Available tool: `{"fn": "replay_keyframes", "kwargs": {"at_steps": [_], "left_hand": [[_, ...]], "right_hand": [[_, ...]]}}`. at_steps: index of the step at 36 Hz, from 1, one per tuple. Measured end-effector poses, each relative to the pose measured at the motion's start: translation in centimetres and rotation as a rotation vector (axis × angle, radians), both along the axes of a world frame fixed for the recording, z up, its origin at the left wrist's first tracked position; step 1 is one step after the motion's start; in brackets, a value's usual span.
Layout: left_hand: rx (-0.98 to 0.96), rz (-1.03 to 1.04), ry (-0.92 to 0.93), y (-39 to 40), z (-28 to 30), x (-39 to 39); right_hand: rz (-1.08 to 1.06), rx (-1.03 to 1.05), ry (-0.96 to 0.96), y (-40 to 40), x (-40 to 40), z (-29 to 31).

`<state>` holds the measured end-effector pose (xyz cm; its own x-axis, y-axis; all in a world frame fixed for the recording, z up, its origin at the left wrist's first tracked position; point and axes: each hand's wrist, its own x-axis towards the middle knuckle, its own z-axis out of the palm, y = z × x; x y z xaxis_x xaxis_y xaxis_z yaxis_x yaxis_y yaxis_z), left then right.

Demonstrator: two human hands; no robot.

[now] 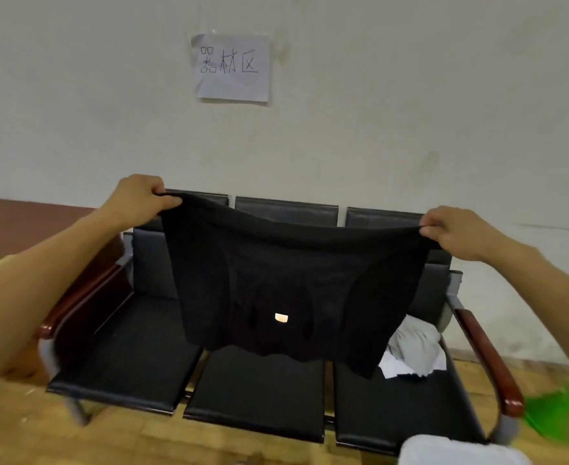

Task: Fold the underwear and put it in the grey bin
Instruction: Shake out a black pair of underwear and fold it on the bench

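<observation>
1. We are holding the black underwear (293, 290) up in the air in front of us, above the black three-seat bench (122, 350), with the waistband at the top and stretched wide.
2. Our left hand (142, 199) is pinching the left corner of the waistband, with fingers curled around the cloth, and our right hand (454, 233) is pinching the right corner in the same way. The two hands are well apart.
3. We are judging that this is the spreading step, before any fold is made. The garment is hanging open and is not yet folded.
4. The next move is probably asking for a flat place, such as a seat of the bench, or for bringing the two hands together to fold it in half.
5. We are not seeing a grey bin clearly. A pale object (457, 451) is cut off at the bottom edge, and we cannot tell what it is.
6. Grey and white cloth (414, 350) is lying on the right seat, partly hidden behind the underwear. A green thing (555, 411) on the floor is too blurred to name.
</observation>
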<state>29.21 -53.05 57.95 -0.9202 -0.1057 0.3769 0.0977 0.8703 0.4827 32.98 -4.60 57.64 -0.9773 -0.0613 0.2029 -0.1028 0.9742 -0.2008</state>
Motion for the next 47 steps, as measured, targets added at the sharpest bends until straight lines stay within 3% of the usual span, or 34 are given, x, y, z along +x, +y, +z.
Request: {"fn": "replay_keyframes", "kwargs": {"at_steps": [7, 14, 22, 28, 31, 36, 42, 47], "left_hand": [[0.150, -0.029, -0.248, 0.4, -4.2, 1.8], [0.138, -0.097, -0.404, 0.4, -9.2, -1.3], [0.024, -0.055, -0.596, -0.6, -23.4, -14.3], [0.010, -0.041, -0.726, -1.2, -39.1, -29.7], [-0.035, -0.047, -0.732, -1.7, -49.5, -39.2], [-0.046, -0.041, -0.665, -0.8, -61.6, -48.6], [-0.070, -0.041, -0.622, -0.9, -67.5, -52.6], [-0.060, -0.056, -0.580, -1.7, -68.4, -51.6]], "right_hand": [[0.054, -0.062, -0.148, 0.0, 0.6, -5.7], [0.066, -0.081, -0.354, -0.9, -2.9, -10.7], [-0.009, -0.117, -0.573, -4.1, -15.4, -24.9], [-0.123, -0.064, -0.637, -5.5, -28.2, -40.9], [-0.181, -0.041, -0.599, -5.5, -36.1, -50.2], [-0.217, -0.023, -0.500, -5.3, -44.2, -62.1], [-0.262, -0.001, -0.417, -6.3, -46.9, -67.6], [-0.233, 0.036, -0.395, -6.5, -45.2, -69.2]]}}
